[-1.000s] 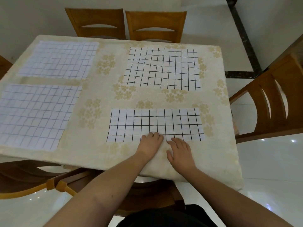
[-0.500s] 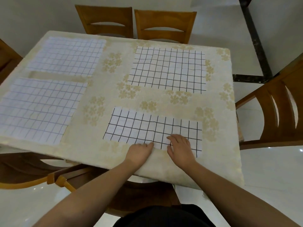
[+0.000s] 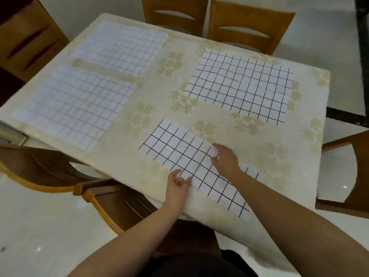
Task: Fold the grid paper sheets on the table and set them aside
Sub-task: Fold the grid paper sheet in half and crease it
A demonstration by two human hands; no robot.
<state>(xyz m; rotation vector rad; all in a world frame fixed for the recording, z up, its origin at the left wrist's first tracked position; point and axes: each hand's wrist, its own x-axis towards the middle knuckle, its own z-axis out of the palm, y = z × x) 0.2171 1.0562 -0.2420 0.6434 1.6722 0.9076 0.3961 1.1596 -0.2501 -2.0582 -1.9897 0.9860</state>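
The folded grid sheet (image 3: 179,154), a narrow strip with bold black lines, lies slanted on the near part of the table (image 3: 123,166), its lower right end reaching close to the table's near edge. The left hand (image 3: 177,184) is at the strip's near long edge, thumb on top of the paper and fingers curled beside it, pinching that edge. The right hand (image 3: 224,158) lies across the strip from the far side, fingers loosely bent and resting on the paper; whether it grips the far edge I cannot tell. Beyond the strip, on the right side of the table, lies a full black-lined sheet (image 3: 241,84), flat and apart from it. On the left side lie two pale sheets, a far one (image 3: 119,47) and a near one (image 3: 73,104), side by side with a gap of tablecloth between them. Wooden chairs (image 3: 247,27) stand around the table.
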